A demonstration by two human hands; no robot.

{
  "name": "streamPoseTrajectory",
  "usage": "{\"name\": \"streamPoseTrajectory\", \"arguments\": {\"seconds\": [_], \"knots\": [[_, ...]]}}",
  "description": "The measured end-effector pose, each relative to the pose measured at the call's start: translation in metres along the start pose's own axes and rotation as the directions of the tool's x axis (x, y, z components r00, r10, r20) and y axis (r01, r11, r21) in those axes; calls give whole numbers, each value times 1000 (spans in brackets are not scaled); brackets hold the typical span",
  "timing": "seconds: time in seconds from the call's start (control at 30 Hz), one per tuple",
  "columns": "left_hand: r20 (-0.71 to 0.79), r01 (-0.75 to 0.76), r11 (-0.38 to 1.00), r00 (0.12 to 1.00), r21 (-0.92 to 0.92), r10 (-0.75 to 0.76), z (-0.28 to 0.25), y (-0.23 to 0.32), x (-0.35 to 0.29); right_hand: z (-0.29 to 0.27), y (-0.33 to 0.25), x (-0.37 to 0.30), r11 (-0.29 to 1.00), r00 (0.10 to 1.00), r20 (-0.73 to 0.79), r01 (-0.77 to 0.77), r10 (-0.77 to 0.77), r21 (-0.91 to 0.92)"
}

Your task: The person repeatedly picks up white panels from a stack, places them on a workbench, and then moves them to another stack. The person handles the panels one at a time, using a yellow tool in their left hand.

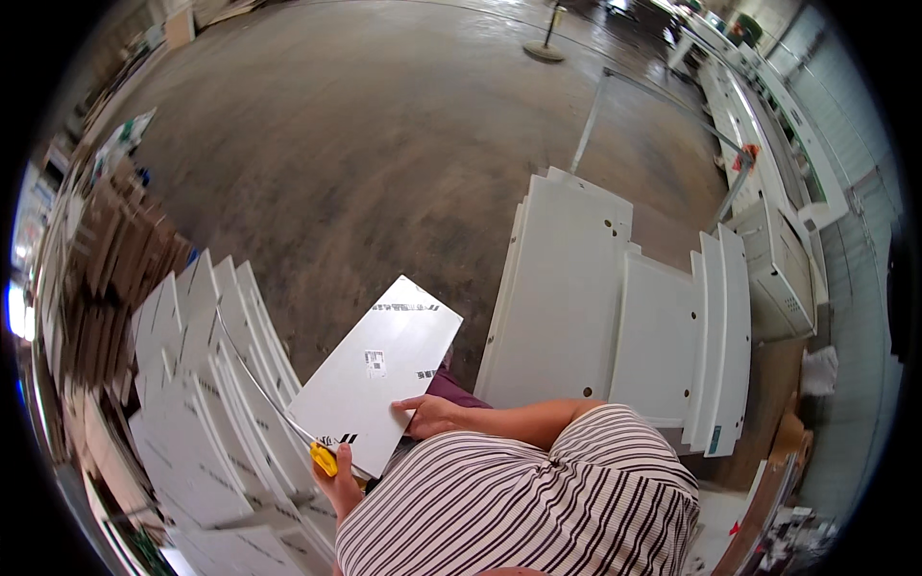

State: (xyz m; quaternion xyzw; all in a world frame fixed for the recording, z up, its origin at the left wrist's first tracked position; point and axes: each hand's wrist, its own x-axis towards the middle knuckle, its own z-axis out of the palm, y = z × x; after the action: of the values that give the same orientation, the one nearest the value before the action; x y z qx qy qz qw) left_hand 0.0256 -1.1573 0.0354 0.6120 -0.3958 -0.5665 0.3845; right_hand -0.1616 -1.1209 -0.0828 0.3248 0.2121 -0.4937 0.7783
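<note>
A white rectangular panel (pixel 370 355) with a small label and dark printed marks is tilted in front of my body. My right hand (pixel 432 416) grips its right edge, a finger lying on the top face. At the panel's lower left corner, my left hand (pixel 338 488) is closed round a yellow tape measure (pixel 325 459), thumb raised beside it. The metal tape blade (pixel 252 377) runs out from it toward the upper left, passing over stacked white panels (pixel 206 384). My left fingers are partly hidden behind the tape measure and panel.
On the right stand more white panels (pixel 562 278) with dark round holes. Brown boards (pixel 120 240) are piled at the far left. A long white machine (pixel 768 144) lines the right wall, behind a metal frame (pixel 591 120). A post on a round base (pixel 544 51) stands far ahead.
</note>
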Motion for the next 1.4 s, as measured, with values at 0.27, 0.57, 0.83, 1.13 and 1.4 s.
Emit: {"name": "streamPoseTrajectory", "arguments": {"seconds": [0.27,0.57,0.83,1.13,1.4], "knots": [[436,-253,963,880,91,190,159,61,118,101,-179,-32,972,974,61,223,-219,-79],[719,-569,813,616,125,321,318,143,221,112,-336,-32,749,904,228,428,-362,-506],[937,-774,629,267,70,225,440,211,295,202,-449,-110,-651,215,641,33,-736,-758],[902,-740,652,380,164,204,521,248,365,237,-582,-117,-654,413,688,247,-597,-715],[486,-184,839,867,512,-107,488,131,418,142,-806,-252,-588,467,366,-544,-805,-598]]}}
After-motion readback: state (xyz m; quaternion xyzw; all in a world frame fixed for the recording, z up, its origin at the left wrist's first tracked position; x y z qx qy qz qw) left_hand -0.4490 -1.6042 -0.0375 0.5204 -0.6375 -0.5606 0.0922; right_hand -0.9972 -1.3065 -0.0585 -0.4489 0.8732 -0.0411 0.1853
